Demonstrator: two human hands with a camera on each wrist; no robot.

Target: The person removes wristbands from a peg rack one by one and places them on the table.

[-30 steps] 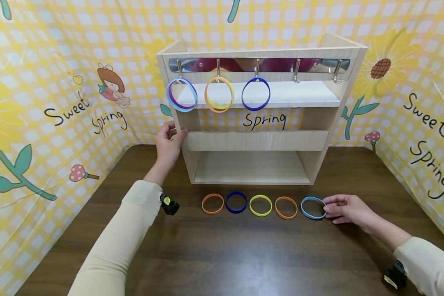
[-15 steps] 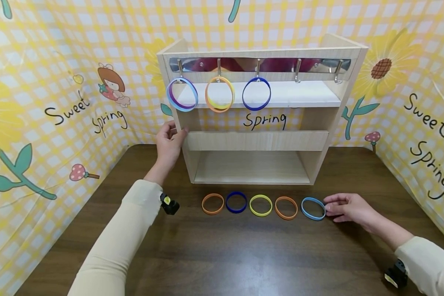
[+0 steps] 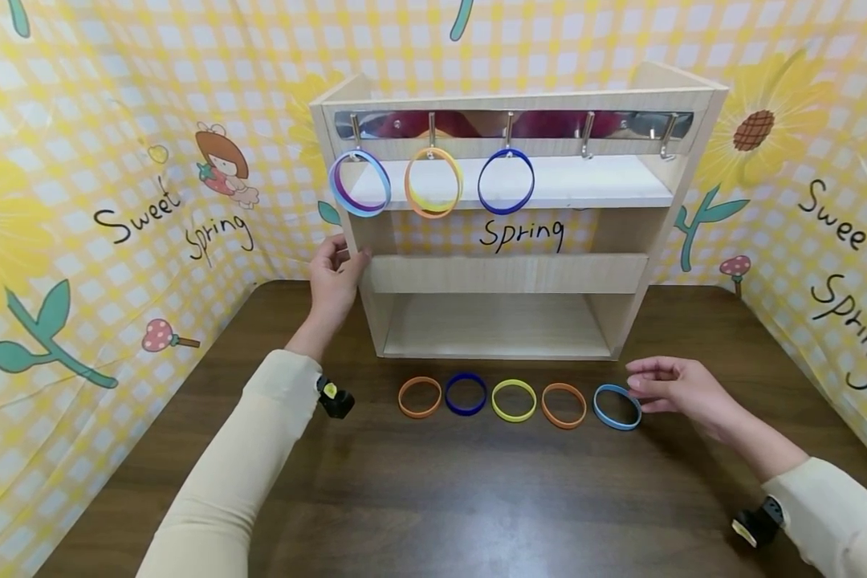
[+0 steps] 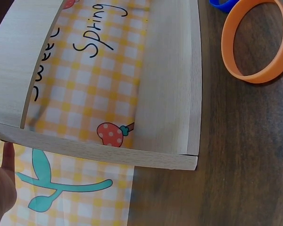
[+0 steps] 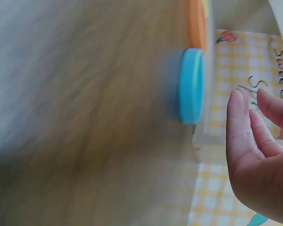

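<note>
My left hand [image 3: 335, 285] grips the left side panel of a wooden shelf [image 3: 509, 274], thumb at the front edge. In the left wrist view, part of that hand [image 4: 2, 183] shows beside the panel. A light blue silicone wristband [image 3: 617, 407] lies flat on the table at the right end of a row. Just beyond its right edge hovers my right hand [image 3: 686, 395], fingers loosely extended and holding nothing. The right wrist view shows a gap between the blue band [image 5: 192, 86] and that hand [image 5: 259, 150].
Left of the blue band lie an orange [image 3: 563, 405], a yellow [image 3: 514, 400], a dark blue [image 3: 466, 394] and another orange wristband [image 3: 420, 397]. A metal hook rail [image 3: 549, 124] on the shelf carries light blue and purple [image 3: 360, 183], orange and yellow [image 3: 433, 183], and blue [image 3: 506, 181] bands; its two right hooks are bare.
My right hand has let go of the light blue wristband and lifted slightly away from it. The left hand stays on the shelf; the head view has shifted a little.
</note>
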